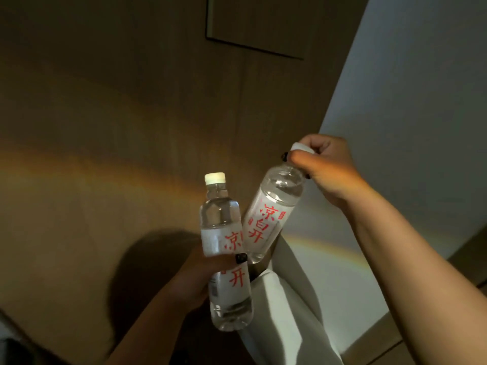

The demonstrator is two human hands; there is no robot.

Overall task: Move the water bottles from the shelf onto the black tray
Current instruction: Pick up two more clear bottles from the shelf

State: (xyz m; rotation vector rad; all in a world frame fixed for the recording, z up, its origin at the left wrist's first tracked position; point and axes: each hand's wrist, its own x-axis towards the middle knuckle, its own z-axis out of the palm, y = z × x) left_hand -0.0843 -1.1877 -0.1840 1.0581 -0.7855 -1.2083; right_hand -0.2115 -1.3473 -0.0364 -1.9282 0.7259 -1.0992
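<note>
Two water bottles in view, one per hand, both held in the air in front of a wood-panelled wall [118,114]; nothing carries them, and neither shelf nor black tray is in frame.

Left hand [208,275]: closed around the mid-body of the upright bottle [224,248], fingers wrapped over the label, one dark-painted nail showing at the front. White cap on.

Right hand [324,167]: closed over the cap and neck of the tilted bottle [268,214], which hangs slanted with its base down-left, close beside the upright bottle; contact between them cannot be judged.

Handling (judgement): clear thin plastic, both look full, so moderately heavy and fairly stiff while sealed. Smooth film labels may be slick. A mid-body wrap looks the firmer hold; the cap hold lets the bottle swing, so it should be set down base first. Not fragile.

Writing: white labels with large red Chinese characters, 凉白开, running down the label. Small print and what looks like a barcode on the upright bottle's side are unreadable.
</note>
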